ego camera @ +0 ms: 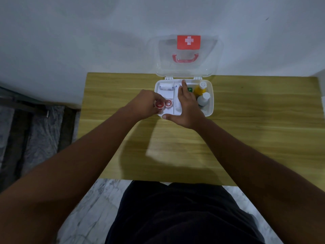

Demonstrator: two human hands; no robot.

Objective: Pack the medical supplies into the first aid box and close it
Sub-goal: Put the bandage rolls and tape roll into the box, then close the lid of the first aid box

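Note:
A white first aid box (210, 110) stands open at the far edge of the wooden table (246, 138). Its clear lid (187, 67), with a red cross label and red handle, leans back against the wall. In the box's left section lie a white bandage roll (166, 87) and a red-rimmed tape roll (168, 103). My left hand (146, 104) holds a second red tape roll (159, 105) at the box's left rim. My right hand (186, 106) rests spread over the box's middle, thumb on the front edge. A yellow bottle (199, 89) and a white bottle (203, 99) stand on the right side, beside a green packet (189, 89).
The table stands against a white wall (88, 41). Dark steps or a ledge (26, 120) lie to the left of it, and marble floor (91, 208) shows below. My dark-clothed lap fills the bottom centre.

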